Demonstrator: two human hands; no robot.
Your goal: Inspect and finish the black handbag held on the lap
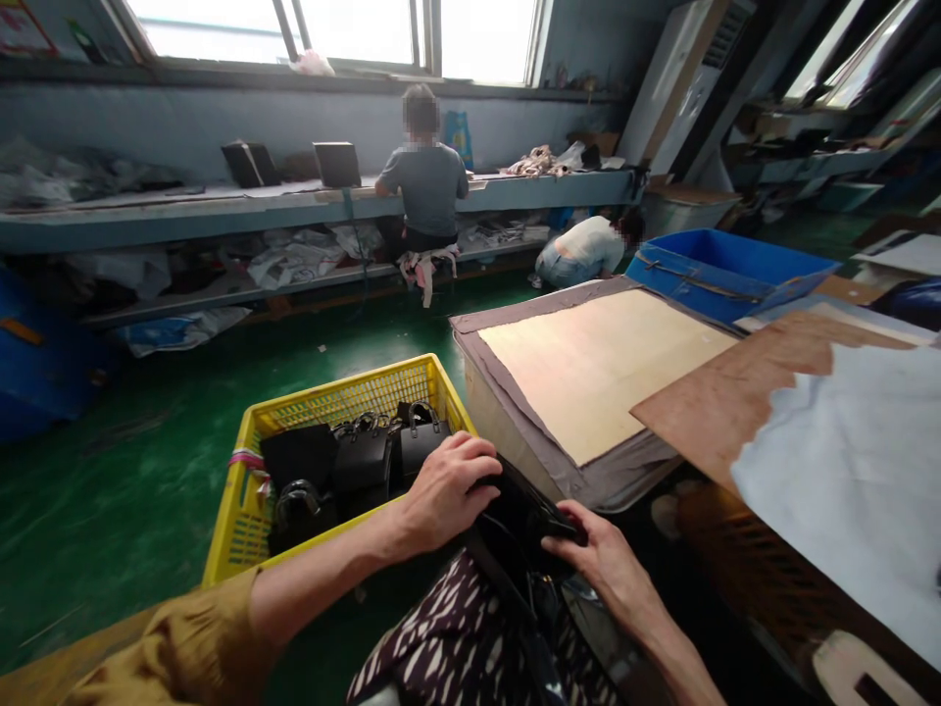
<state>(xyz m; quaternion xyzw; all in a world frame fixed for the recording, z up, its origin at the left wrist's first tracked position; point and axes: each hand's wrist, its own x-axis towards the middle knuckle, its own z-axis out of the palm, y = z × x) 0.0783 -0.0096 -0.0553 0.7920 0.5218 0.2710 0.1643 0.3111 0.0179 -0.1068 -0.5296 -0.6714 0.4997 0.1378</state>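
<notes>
A black handbag [523, 510] lies over my lap, its mouth tipped up between my hands. My left hand [450, 482] pinches its upper left edge, the fingers curled over the rim. On the other side my right hand [604, 551] grips the right edge, thumb and fingers closed around it. The lower part of the bag is dark, with shiny straps or wrapping hanging there that I cannot make out well. Beneath it is a dark cloth with white marks [433, 628]. Just beyond my left forearm, a yellow plastic crate [339, 390] holds several black handbags [362, 463].
A padded stand [470, 338] with a cream sheet [610, 343] is ahead right, beside a brown board [706, 412] and white cloth [853, 480]. A blue bin [680, 279] stands behind. One person [426, 191] sits at the long bench [294, 201]; another [584, 250] crouches.
</notes>
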